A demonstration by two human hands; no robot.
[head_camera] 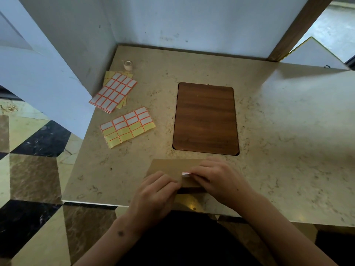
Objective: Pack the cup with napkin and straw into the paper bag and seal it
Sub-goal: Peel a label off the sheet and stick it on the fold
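While both hands press, blank label [186, 174] meets bag [169, 167].

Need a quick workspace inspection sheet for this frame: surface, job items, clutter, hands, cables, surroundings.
Surface: beige stone table with inset wooden panel.
Job's things: brown paper bag at the near edge, white label sticker on its fold; cup, napkin, straw not visible.
Clutter: label sheet stack, single label sheet, tape roll.
Grippers: left hand holds the bag; right hand pinches the sticker.
Cables: nothing seen.
Surroundings: white walls, patterned marble floor.
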